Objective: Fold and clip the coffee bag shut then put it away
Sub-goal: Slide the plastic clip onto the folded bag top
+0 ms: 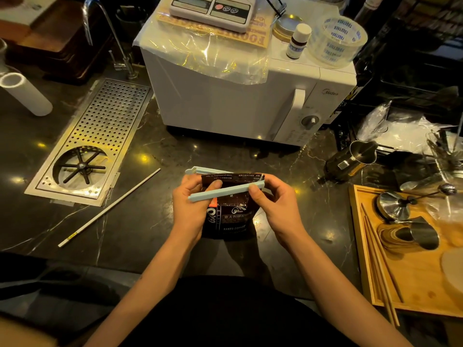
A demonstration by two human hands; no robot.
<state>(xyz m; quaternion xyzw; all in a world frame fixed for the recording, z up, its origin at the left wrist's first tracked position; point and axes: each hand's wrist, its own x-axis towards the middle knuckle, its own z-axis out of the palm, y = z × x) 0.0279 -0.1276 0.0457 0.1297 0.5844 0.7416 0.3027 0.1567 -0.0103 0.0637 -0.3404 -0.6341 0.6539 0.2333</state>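
Note:
A dark brown coffee bag point(229, 219) stands upright on the black marble counter, its top folded over. A long pale blue clip point(225, 191) spans the folded top, one arm in front of the bag and the other arm point(205, 170) showing behind it at the left, so the clip is still apart at that end. My left hand point(193, 204) holds the bag's left side with the thumb pressing the clip's front arm. My right hand point(273, 204) pinches the clip's right, hinged end against the bag.
A white microwave point(238, 96) stands right behind, with a scale, tape roll and small bottle on top. A perforated steel rinser tray point(100, 131) lies at left, a white stick point(107, 209) beside it. A wooden tray point(413, 284) with metal tools sits right, a steel pitcher point(355, 159) nearby.

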